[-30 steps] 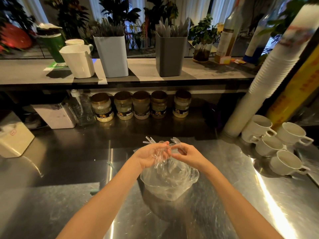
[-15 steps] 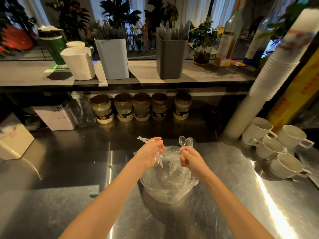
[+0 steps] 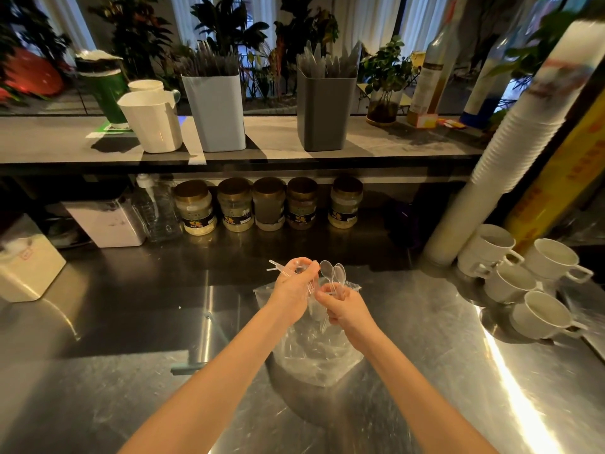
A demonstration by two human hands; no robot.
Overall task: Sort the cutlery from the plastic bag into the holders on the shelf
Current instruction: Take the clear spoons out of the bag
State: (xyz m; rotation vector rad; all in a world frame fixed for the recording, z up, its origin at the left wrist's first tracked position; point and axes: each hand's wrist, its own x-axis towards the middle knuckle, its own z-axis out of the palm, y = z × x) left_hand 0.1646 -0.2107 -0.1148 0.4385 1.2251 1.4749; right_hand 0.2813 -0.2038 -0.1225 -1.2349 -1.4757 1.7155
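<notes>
On the shelf (image 3: 409, 142) a pale blue holder (image 3: 216, 116) is packed with thin upright cutlery, and beside it, standing apart, a dark grey holder (image 3: 324, 116) carries broader translucent pieces; neither kind can be told. A crumpled clear plastic bag (image 3: 314, 358) sits on the steel counter (image 3: 131, 371) under both hands, with a few clear pieces showing inside. The right hand (image 3: 345, 308) has its fingers curled round the stems of two clear plastic spoons (image 3: 332, 273), bowls pointing up. The left hand (image 3: 293, 290), touching the right, grips a small bundle of clear cutlery (image 3: 278, 268) whose ends stick out to the upper left. A white jug (image 3: 154, 126) stands left of the holders. Five lidded jars (image 3: 268, 204) line up below the shelf. White mugs (image 3: 537, 312) cluster at the right, near a leaning stack of white cups (image 3: 510, 136). Leafy plants (image 3: 229, 31) fill the background.
</notes>
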